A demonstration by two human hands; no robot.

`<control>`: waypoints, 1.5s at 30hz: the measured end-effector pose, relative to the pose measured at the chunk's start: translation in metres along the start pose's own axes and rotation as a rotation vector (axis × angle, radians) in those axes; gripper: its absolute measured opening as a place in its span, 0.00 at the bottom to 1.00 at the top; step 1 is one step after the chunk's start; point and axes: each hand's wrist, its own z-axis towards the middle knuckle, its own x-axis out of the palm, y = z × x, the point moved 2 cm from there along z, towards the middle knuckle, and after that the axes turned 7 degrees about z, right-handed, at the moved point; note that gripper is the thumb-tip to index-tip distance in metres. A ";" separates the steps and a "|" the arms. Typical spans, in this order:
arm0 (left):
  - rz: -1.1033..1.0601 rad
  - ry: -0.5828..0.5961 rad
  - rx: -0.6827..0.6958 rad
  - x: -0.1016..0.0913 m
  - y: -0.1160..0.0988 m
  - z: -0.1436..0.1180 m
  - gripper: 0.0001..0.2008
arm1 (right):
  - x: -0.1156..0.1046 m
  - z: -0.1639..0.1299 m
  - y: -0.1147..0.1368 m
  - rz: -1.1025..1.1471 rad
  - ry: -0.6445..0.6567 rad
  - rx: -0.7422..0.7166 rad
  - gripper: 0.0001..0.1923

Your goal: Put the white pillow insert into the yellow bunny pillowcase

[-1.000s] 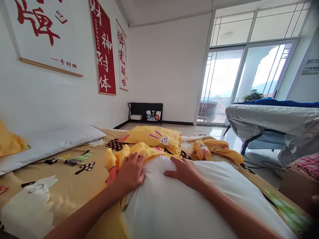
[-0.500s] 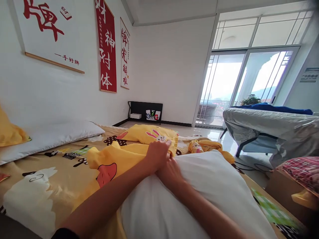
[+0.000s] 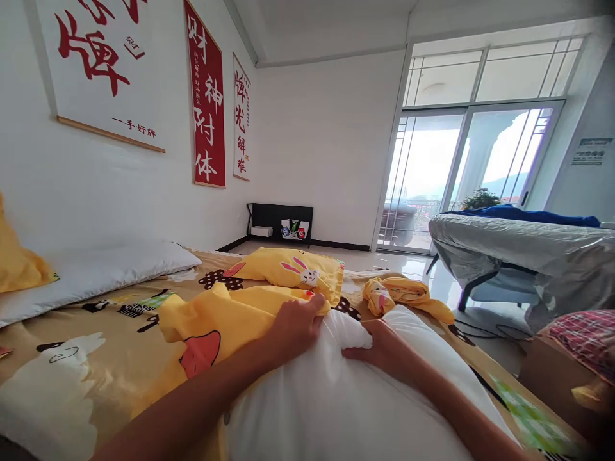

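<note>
the fingers of the right hand (image 3: pixel 384 349) are curled tight round a bunched corner of the white pillow (image 3: pixel 346 403), pinching the stuffing into a knob, which looks like a way of making the far end narrow. just left of it the left hand (image 3: pixel 293 326) lies with its fingers bent over the edge of the yellow pillowcase (image 3: pixel 216 323), thumb and fingertips closed on the cloth where it meets the pillow; the grip seems meant to hold the mouth of the case at the squeezed corner. the pillow itself lies near, across the person's lap side of the bed, running from the bottom of the view up to both hands, with the pillowcase spread to its left, a carrot print showing. under everything is a tan cartoon-printed bedsheet (image 3: pixel 96 358). beyond the hands lies a second yellow pillowcase with a rabbit (image 3: pixel 293 269), and to its right a crumpled yellow cloth (image 3: pixel 408 294). far left against the wall rests another white pillow (image 3: pixel 96 272), uncovered. red and white calligraphy scrolls (image 3: pixel 206 102) hang on the left wall, a low black shelf (image 3: pixel 281 221) stands in the far corner, and a covered table (image 3: pixel 519 246) sits at right before the glass doors.
</note>
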 end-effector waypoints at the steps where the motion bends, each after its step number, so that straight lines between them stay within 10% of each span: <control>1: -0.059 -0.035 -0.008 -0.001 -0.006 0.010 0.08 | 0.001 0.001 0.015 0.025 0.018 0.009 0.15; 6: -0.383 -0.279 0.213 -0.041 -0.045 0.044 0.04 | -0.048 0.009 0.077 -0.277 -0.061 -0.047 0.06; 10: -0.421 -0.366 0.402 -0.060 -0.059 0.046 0.05 | -0.083 0.018 0.072 -0.511 -0.224 -0.008 0.08; 17: -0.078 -0.100 0.439 0.022 -0.025 0.024 0.07 | -0.020 0.021 -0.007 -0.456 -0.125 -0.162 0.10; 21: -0.059 -0.133 0.427 0.033 -0.021 0.013 0.09 | -0.052 0.019 -0.027 -0.206 -0.011 -0.233 0.22; 26: 0.045 -0.240 0.566 0.036 -0.034 0.006 0.08 | -0.111 0.037 0.013 0.138 -0.231 -0.159 0.32; 28: 0.076 -0.286 0.611 0.042 -0.039 0.008 0.08 | -0.100 0.056 0.040 0.115 -0.276 -0.257 0.33; 32: 0.116 -0.318 0.649 0.036 -0.038 -0.004 0.06 | -0.046 0.099 0.064 0.045 0.048 -0.275 0.36; 36: 0.217 -0.536 0.643 0.002 0.018 -0.055 0.15 | -0.030 0.111 0.040 0.225 0.101 -0.081 0.32; 40: 0.206 -1.010 -0.039 -0.030 0.127 -0.104 0.29 | -0.040 0.103 0.022 0.385 -0.013 -0.080 0.30; 45: -0.405 -0.494 -0.438 -0.040 0.190 -0.110 0.30 | -0.054 0.100 0.031 0.365 -0.091 -0.127 0.29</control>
